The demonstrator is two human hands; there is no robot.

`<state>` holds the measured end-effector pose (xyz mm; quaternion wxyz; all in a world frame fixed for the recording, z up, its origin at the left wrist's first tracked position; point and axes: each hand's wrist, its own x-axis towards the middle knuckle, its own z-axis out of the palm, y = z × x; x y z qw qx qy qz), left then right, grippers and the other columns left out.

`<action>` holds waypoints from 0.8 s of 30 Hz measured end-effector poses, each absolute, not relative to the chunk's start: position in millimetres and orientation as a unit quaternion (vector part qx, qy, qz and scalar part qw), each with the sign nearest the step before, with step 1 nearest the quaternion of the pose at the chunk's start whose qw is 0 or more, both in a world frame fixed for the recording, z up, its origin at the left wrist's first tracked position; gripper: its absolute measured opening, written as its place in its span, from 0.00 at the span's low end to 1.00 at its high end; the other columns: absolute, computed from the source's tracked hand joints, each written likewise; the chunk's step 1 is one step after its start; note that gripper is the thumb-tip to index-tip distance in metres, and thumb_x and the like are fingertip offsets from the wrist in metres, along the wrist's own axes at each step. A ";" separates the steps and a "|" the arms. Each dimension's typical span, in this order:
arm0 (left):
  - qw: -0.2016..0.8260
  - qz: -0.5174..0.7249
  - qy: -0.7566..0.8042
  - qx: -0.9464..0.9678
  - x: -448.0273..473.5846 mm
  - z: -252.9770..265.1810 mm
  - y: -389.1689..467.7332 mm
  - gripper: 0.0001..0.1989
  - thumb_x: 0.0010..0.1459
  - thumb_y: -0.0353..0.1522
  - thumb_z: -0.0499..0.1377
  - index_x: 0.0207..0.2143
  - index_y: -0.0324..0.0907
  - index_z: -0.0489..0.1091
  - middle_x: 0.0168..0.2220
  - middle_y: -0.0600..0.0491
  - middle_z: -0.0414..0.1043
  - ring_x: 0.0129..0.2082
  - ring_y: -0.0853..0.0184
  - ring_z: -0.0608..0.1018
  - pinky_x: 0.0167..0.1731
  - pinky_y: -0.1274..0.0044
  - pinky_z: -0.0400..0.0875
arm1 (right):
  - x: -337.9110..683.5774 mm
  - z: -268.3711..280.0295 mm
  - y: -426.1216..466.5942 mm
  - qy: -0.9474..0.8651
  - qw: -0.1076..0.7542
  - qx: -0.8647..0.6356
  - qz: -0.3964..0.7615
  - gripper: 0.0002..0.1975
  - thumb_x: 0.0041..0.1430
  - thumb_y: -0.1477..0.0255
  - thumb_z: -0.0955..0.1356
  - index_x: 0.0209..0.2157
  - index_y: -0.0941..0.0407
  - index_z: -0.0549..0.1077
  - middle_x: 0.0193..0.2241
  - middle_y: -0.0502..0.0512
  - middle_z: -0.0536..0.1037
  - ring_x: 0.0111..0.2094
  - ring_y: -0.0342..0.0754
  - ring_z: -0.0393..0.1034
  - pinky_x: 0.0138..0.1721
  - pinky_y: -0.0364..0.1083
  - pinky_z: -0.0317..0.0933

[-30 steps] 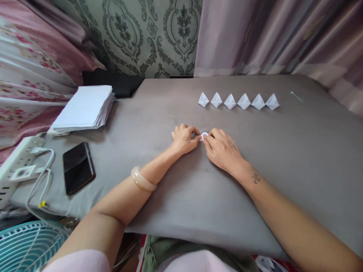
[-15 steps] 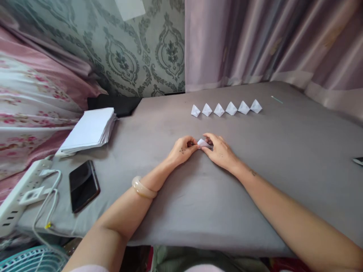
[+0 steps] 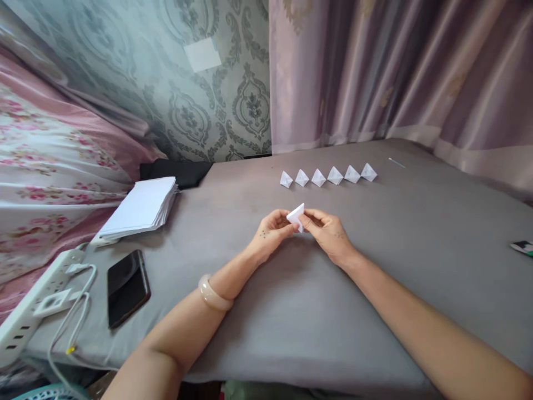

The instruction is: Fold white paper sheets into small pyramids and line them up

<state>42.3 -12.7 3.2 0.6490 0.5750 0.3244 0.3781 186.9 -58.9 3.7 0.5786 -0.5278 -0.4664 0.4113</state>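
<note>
A small piece of folded white paper (image 3: 296, 215) is held between my two hands over the middle of the grey-covered table (image 3: 266, 311). My left hand (image 3: 271, 232) pinches its left and lower side, thumb in front. On the other side my right hand (image 3: 327, 230) grips it, the thumb pressed on its front face and the fingers behind. The paper stands tilted, one point upward. Beyond the hands, several folded white paper pieces (image 3: 335, 175) with pointed tops form a row. A pale bangle (image 3: 213, 293) circles my left wrist.
At the left lie a stack of white paper (image 3: 139, 206), a black phone (image 3: 128, 289) and a white power strip (image 3: 37, 297) with cables. A cotton swab (image 3: 396, 162) rests at the back right. A dark object (image 3: 522, 247) sits at the right edge.
The folded paper has been lifted and turned, so its point now faces up and more of it shows. Both hands have shifted their grip on it. The camera view has tilted upward.
</note>
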 end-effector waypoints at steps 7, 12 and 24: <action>0.667 0.358 0.315 0.573 41.5 1.6 -13.1 0.16 0.48 0.37 0.67 0.37 0.35 0.74 0.30 0.51 0.75 0.30 0.70 0.75 0.32 0.79 0.67 | 188.3 3.5 -62.2 -0.524 0.564 -0.570 0.288 0.11 0.54 0.64 0.70 0.31 0.57 0.77 0.29 0.54 0.80 0.30 0.46 0.73 0.35 0.46 0.65; 0.668 0.353 0.301 0.582 39.0 -0.4 -10.8 0.18 0.50 0.40 0.66 0.38 0.35 0.77 0.29 0.50 0.75 0.29 0.71 0.74 0.33 0.78 0.67 | 185.4 6.9 -69.6 -0.601 0.530 -0.583 0.132 0.07 0.57 0.68 0.68 0.30 0.55 0.76 0.28 0.51 0.76 0.28 0.44 0.70 0.32 0.44 0.63; 0.733 0.389 0.269 0.489 39.0 -5.3 -6.3 0.13 0.50 0.36 0.67 0.35 0.36 0.78 0.30 0.50 0.77 0.30 0.72 0.76 0.39 0.77 0.71 | 178.1 3.6 -79.9 -0.675 0.450 -0.577 -0.098 0.15 0.64 0.72 0.63 0.51 0.57 0.72 0.39 0.59 0.74 0.42 0.51 0.69 0.41 0.48 0.67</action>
